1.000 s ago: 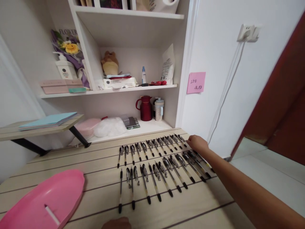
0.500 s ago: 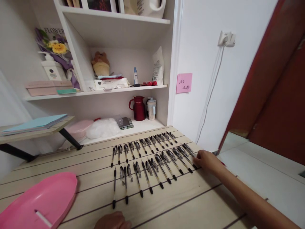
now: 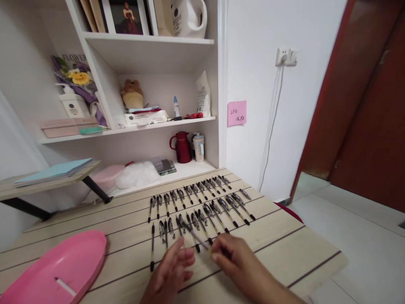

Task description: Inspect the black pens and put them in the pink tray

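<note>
My right hand (image 3: 232, 257), fingers pinched, holds a pen (image 3: 200, 240) above the near row; motion blurs it, and its end points up and left. To its left is my left hand (image 3: 174, 268), fingers apart and empty, palm turned toward the right hand. Beneath and beyond both hands lie two rows of pens with dark ends, such as a pen (image 3: 152, 247) at the left of the near row. Clear-and-black pen caps lie beside them; one cap (image 3: 245, 194) lies alone at the right end of the near row. My hands hide some pen ends.
A pink tray (image 3: 91, 257) with a white stick-shaped item (image 3: 66, 287) stands at left on the striped table (image 3: 278, 249). Behind it is a small raised stand (image 3: 72, 175) with papers. A white shelf unit (image 3: 152, 41) with a red jug (image 3: 182, 147) rises at the back.
My right hand has picked up the pen at the near row's right end and brought it left toward the middle. My left hand has come up and spread its fingers. The view has shifted slightly.
</note>
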The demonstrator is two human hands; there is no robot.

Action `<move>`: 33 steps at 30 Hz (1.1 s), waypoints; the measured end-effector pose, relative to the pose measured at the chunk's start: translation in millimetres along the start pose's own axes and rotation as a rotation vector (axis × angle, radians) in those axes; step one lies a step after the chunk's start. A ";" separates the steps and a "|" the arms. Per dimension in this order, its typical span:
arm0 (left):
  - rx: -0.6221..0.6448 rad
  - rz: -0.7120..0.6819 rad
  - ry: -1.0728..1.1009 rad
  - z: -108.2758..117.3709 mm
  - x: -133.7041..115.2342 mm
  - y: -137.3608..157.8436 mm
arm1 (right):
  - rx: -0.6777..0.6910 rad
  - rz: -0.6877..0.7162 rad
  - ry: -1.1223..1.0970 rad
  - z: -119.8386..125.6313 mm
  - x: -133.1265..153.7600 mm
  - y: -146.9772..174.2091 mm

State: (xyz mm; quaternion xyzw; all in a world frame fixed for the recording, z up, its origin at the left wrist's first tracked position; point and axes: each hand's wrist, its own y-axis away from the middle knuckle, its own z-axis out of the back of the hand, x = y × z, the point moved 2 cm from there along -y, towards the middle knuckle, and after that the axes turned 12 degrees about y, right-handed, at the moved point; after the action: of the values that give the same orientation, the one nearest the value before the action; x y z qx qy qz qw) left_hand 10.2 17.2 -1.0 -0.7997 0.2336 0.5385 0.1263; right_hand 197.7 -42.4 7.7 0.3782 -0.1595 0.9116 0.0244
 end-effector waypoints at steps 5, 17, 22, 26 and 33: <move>-0.024 0.078 0.272 -31.1 5.1 -14.2 | 0.118 0.058 -0.088 -24.1 14.3 6.2; 0.014 0.433 0.360 -26.9 30.1 -21.0 | -0.318 -0.576 0.730 92.2 -164.4 -80.1; 0.089 0.435 0.299 -28.6 32.3 -17.7 | -0.283 -0.567 0.769 77.6 -185.1 -85.9; 0.151 0.433 0.274 -29.8 31.1 -15.3 | -0.273 -0.567 0.774 78.4 -189.9 -83.6; 0.184 0.429 0.296 -28.5 34.7 -15.3 | -0.284 -0.619 0.736 82.4 -183.8 -80.8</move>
State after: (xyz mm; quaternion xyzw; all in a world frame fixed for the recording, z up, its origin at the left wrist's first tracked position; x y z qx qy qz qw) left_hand 51.7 9.1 -22.6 -0.7870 0.4615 0.4068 0.0457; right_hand 398.2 22.6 -43.8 0.0539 -0.1429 0.9039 0.3996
